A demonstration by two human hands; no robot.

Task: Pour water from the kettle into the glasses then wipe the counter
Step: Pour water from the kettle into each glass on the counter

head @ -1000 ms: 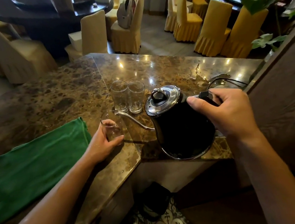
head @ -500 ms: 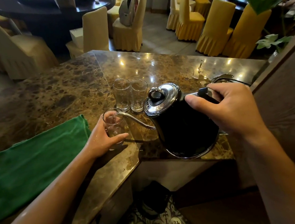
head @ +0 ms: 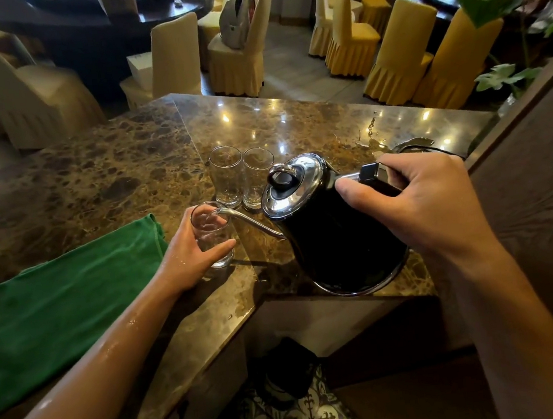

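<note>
On veined marble (head: 120,179), slender-spouted kettle (head: 337,237)

We find no readable text, labels, brand names, numbers or signs anywhere: none on the kettle (head: 337,237), the glasses (head: 226,177), the green cloth (head: 58,303) or the counter (head: 109,180).

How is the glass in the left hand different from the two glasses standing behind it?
The held glass is gripped by the left hand; the two rear glasses stand free, untouched. The kettle, held by the right hand, has its spout tip at the held glass's rim; nothing reaches the rear glasses. The held glass stands nearest the green cloth; the rear glasses stand side by side, farther back. All are clear, upright tumblers on the marble counter.
</note>
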